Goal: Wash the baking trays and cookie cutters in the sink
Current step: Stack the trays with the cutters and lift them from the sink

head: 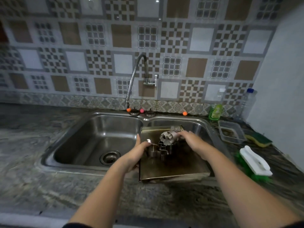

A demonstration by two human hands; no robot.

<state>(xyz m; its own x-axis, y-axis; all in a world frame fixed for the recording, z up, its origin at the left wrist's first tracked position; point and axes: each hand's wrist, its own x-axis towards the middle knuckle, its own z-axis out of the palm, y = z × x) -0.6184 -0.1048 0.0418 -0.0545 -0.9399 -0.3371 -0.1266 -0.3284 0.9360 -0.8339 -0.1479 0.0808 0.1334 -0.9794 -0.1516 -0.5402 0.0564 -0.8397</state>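
A dark square baking tray (171,167) lies over the right basin of a steel double sink (79,140), its near edge resting on the counter. Several metal cookie cutters (158,150) stand on the tray. My left hand (136,155) grips the tray's left edge, fingers touching a round cutter. My right hand (192,140) holds a scalloped cookie cutter (169,137) just above the tray.
A flexible tap (136,74) hangs over the left basin with its drain (109,157). Right of the sink sit a green soap bottle (215,111), a plastic container (230,132), a yellow-green sponge (258,139) and a white-handled green brush (255,163). Two plastic bottles (246,102) stand in the corner.
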